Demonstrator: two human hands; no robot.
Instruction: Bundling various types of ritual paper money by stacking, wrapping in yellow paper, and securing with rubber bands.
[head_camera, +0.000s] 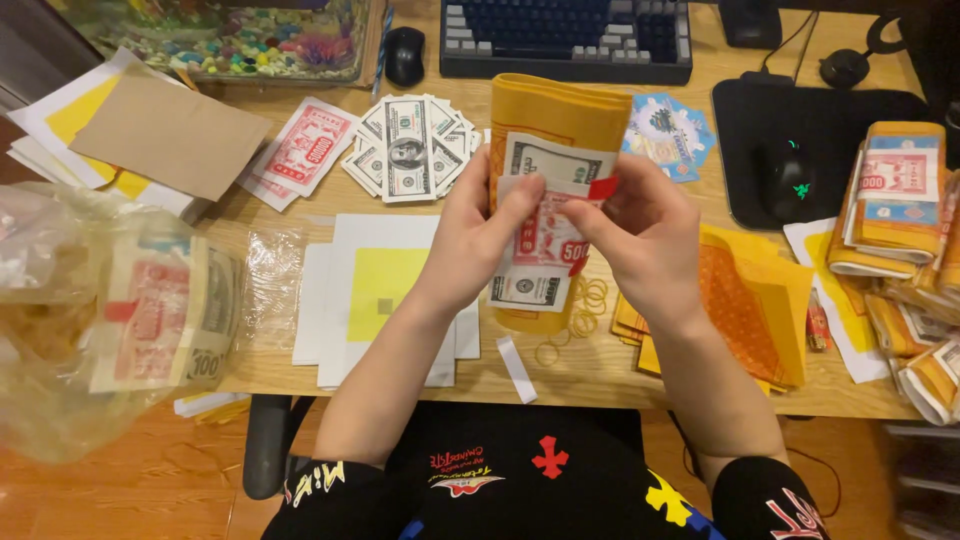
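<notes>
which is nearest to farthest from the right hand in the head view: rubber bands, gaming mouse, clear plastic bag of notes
From the right hand:
1. Rubber bands, just below-left of it on the desk.
2. Gaming mouse, on the black pad to its right.
3. Clear plastic bag of notes, far left edge.

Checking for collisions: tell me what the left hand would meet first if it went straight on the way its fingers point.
The left hand points up and right, so it likely meets the right hand gripping the same yellow paper bundle; depth is unclear.

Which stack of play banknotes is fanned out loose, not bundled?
The grey-green fanned stack lying on the desk left of the hands' yellow bundle. The right-side bundles are yellow-wrapped.
</notes>
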